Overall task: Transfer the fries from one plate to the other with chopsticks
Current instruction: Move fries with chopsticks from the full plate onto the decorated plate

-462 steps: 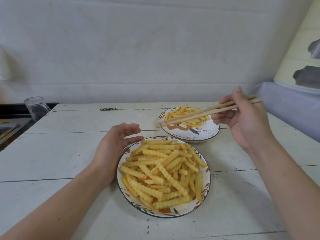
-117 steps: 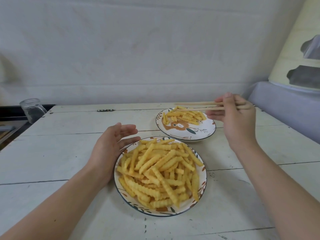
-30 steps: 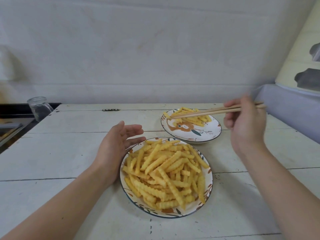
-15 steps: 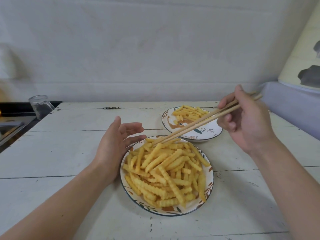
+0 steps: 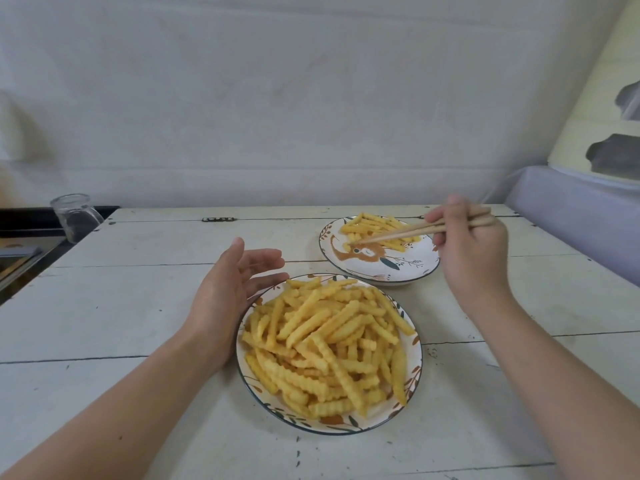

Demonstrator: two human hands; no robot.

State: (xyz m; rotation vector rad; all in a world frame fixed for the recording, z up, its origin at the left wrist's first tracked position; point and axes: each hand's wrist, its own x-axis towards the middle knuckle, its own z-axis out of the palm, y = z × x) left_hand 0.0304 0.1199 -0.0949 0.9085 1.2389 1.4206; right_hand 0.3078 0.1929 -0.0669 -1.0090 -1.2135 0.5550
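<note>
Early in the job, by my read. Near plate (image 5: pixel 242 362) sits heaped with fries (image 5: pixel 329 344), close to full. Far plate (image 5: pixel 412 271) carries only a small batch of fries (image 5: pixel 377 226) along its back half; most of its painted face is bare.

My right hand (image 5: pixel 467 251) grips the chopsticks (image 5: pixel 398 233), fingers curled round the upper ends. The tips reach over the far plate, down among the fries there. Can't tell whether a fry is pinched between the tips or already dropped.

My left hand (image 5: pixel 228 292) rests on the desk (image 5: pixel 121 299), fingers relaxed and slightly spread, holding nothing, its edge against the near plate's rim as a brace.

What's left: nearly the whole pile, carried a few at a time.
</note>
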